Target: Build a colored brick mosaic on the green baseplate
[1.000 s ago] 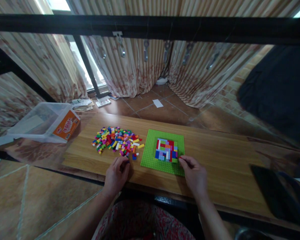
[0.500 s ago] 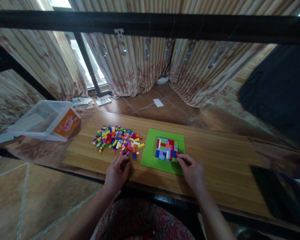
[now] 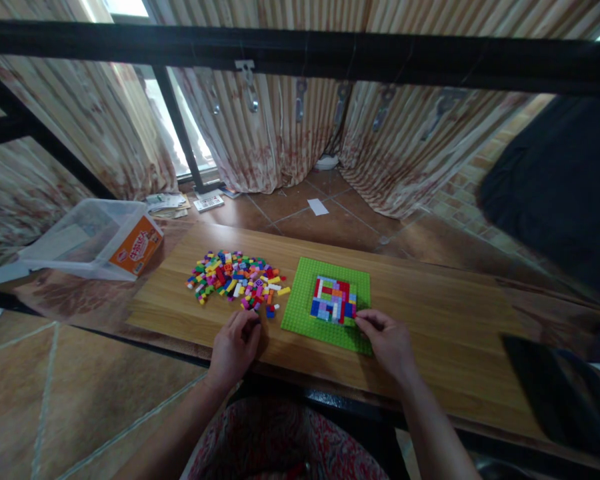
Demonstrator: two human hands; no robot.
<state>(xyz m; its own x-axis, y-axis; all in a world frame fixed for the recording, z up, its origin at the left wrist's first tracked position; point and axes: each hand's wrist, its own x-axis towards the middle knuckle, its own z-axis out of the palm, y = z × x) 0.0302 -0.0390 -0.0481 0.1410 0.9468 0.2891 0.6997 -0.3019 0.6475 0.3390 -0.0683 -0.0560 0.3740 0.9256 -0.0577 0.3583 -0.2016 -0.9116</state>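
A green studded baseplate [image 3: 295,300] lies on the wooden table, carrying a low, roughly square build of colourful toy bricks [image 3: 333,300]. At the build's near right corner, my right hand [image 3: 391,341] pinches thumb and forefinger at a small red toy brick [image 3: 354,313]. My left hand [image 3: 234,347] rests on the table near its front edge, just in front of the loose brick pile [image 3: 235,277]. Its fingers are curled together; a dark bit shows at the fingertips, too small to name. A blue brick [image 3: 271,312] lies close to that hand.
A clear plastic bin [image 3: 90,243] with an orange label stands left of the wooden table [image 3: 445,327]. Papers and a booklet [image 3: 209,203] lie beyond the table. A black metal bar [image 3: 300,50] crosses above, before striped curtains. Something dark [image 3: 545,380] sits at the table's right end.
The view has shifted very slightly. My right hand stays at the build's near right corner, fingers a little lower; my left hand keeps its place by the pile.
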